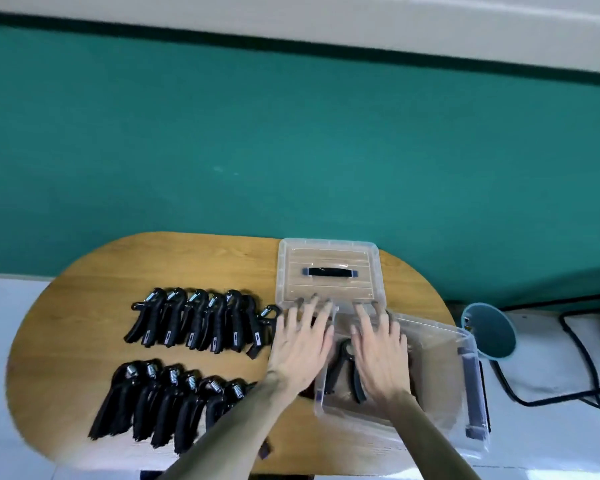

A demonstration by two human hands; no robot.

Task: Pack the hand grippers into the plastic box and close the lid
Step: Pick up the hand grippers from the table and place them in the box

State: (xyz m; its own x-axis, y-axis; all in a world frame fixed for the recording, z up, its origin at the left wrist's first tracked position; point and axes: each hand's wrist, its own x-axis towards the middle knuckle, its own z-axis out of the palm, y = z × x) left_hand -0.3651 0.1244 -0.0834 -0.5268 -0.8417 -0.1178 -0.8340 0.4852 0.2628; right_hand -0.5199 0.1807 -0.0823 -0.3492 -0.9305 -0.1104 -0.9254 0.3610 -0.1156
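Note:
A clear plastic box stands at the right of the wooden table, with one black hand gripper lying inside it. Its clear lid, with a dark handle, lies flat behind the box. Several black hand grippers form a back row on the left, and several more form a front row. My left hand hovers at the box's left wall, fingers spread, holding nothing. My right hand is spread over the box's inside, empty too.
A teal round bin stands on the floor right of the table. Black cables run across the white floor at the far right. A green wall rises behind the table.

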